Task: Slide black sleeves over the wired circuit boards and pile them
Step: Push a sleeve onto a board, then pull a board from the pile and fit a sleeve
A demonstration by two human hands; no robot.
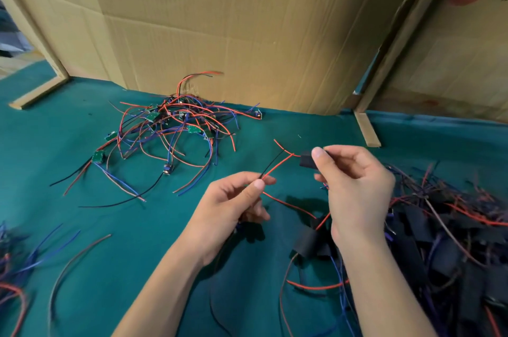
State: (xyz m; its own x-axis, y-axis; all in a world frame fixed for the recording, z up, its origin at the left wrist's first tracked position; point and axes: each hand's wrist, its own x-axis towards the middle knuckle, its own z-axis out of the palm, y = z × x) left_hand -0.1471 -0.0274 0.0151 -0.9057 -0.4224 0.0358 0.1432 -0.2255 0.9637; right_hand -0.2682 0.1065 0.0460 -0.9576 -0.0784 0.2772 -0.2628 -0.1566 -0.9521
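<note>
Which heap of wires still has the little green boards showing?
The far heap by the cardboard wall. Its green boards lie bare among red and blue wires. The heap on the right is full of black sleeves.

Assembly workshop — wired boards point(176, 127), cardboard point(220, 20)

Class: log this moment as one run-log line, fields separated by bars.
left hand: pinches red and black wires | right hand: holds black sleeve | stage: threading | sleeved pile: right
</note>
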